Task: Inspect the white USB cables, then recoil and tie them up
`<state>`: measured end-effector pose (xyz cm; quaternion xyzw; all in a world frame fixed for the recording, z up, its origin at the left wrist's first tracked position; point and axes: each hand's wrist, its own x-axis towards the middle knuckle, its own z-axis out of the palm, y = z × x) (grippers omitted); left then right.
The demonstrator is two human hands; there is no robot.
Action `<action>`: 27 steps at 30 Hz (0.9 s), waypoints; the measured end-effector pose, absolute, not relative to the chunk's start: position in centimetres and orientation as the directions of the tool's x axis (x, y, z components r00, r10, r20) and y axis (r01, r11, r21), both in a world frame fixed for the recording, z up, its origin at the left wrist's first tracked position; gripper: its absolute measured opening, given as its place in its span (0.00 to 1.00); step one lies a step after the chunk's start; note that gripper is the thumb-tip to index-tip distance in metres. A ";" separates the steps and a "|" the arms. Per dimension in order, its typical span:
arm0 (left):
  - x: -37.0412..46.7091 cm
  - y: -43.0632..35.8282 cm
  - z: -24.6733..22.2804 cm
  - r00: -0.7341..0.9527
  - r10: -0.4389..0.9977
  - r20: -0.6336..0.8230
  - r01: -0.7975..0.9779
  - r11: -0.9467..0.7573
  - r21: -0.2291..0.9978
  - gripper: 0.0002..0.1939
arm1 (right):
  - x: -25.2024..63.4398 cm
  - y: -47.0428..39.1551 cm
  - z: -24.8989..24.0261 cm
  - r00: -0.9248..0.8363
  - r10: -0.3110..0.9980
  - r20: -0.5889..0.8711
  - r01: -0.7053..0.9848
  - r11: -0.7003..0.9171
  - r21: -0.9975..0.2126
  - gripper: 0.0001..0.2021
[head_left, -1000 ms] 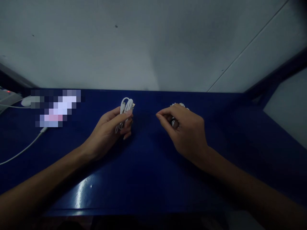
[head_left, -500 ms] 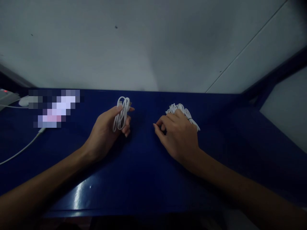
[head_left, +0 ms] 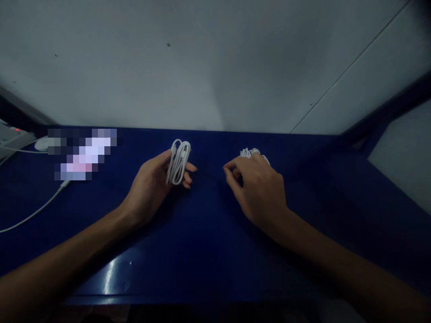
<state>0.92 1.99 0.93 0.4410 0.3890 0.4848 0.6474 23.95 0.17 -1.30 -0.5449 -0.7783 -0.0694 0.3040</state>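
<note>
A coiled white cable is in my left hand, between the thumb and the fingers, held up above the blue table. The coil's loops stand tilted, and a plug shows near the top. My right hand is closed in a pinch, thumb tip against index finger; whatever may be between them is too small to make out. Just beyond its knuckles lies a pile of coiled white cables on the table, mostly hidden by the hand.
The blue table ends at a grey wall panel. At the left lies a blurred-out bright device with a white cord plugged in. A white power strip with a red light sits at the far left.
My left hand has moved slightly right and turned the coiled cable. My right hand has shifted a little to the right and covers more of the cable pile.
</note>
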 end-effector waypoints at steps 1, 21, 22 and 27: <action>0.9 2.0 0.8 0.236 0.969 -0.069 -0.278 0.136 0.951 0.20 | 23.9 0.1 -1.3 -0.227 0.801 0.553 0.882 0.411 -0.233 0.06; 1.1 0.1 0.4 0.593 0.803 -0.052 -0.269 0.259 0.928 0.21 | 22.4 -1.4 0.1 -0.251 0.959 0.132 0.330 0.213 -0.920 0.11; 1.1 0.1 0.4 0.598 0.800 -0.056 -0.263 0.262 0.929 0.22 | 22.5 -1.5 0.1 -0.255 0.960 0.113 0.294 0.188 -0.937 0.10; 1.2 0.0 0.5 0.584 0.809 -0.071 -0.234 0.251 0.939 0.26 | 22.4 -1.6 0.4 -0.220 0.973 0.073 0.269 0.133 -0.954 0.09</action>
